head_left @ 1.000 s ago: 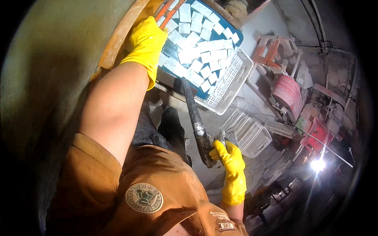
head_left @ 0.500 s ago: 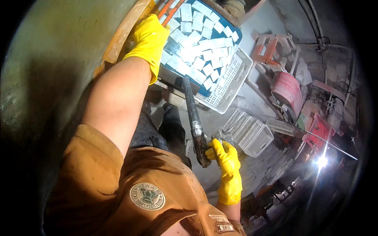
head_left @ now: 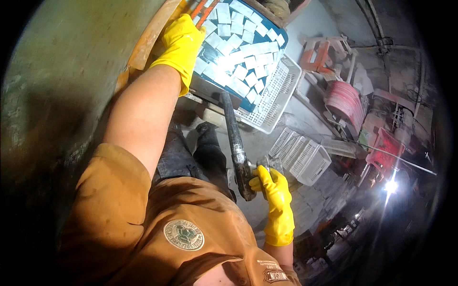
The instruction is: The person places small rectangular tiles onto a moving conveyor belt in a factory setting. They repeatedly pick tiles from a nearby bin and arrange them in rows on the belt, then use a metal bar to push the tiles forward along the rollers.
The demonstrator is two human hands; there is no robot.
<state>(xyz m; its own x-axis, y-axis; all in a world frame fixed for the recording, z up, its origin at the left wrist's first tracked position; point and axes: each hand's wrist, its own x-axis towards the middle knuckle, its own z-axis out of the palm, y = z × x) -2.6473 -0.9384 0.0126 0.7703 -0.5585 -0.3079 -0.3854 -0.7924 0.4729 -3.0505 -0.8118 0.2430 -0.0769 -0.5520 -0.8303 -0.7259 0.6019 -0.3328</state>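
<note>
My left hand (head_left: 183,40), in a yellow rubber glove, is closed at a pair of orange bars (head_left: 206,16) along the left edge of a blue bed (head_left: 245,106). Across that bed lie several pale rectangular tiles (head_left: 236,28), with a bright glare among them. Lower down, my right hand (head_left: 274,193), also gloved in yellow, has its fingers curled beside the lower end of a dark metal pipe (head_left: 234,143). A greyish piece (head_left: 273,163) shows at its fingertips; what the fingers grip is mostly hidden.
A white perforated basket (head_left: 279,102) sits beside the bed's right edge. Further right are stacked grey baskets (head_left: 303,157), an orange stool-like frame (head_left: 315,56), a stack of pink-red objects (head_left: 344,105) and a red basket (head_left: 385,150). A stained wall (head_left: 81,62) rises on the left.
The whole view has shifted slightly, moving the bed and tiles a little up and left in the picture. Both hands keep about the same grip and place.
</note>
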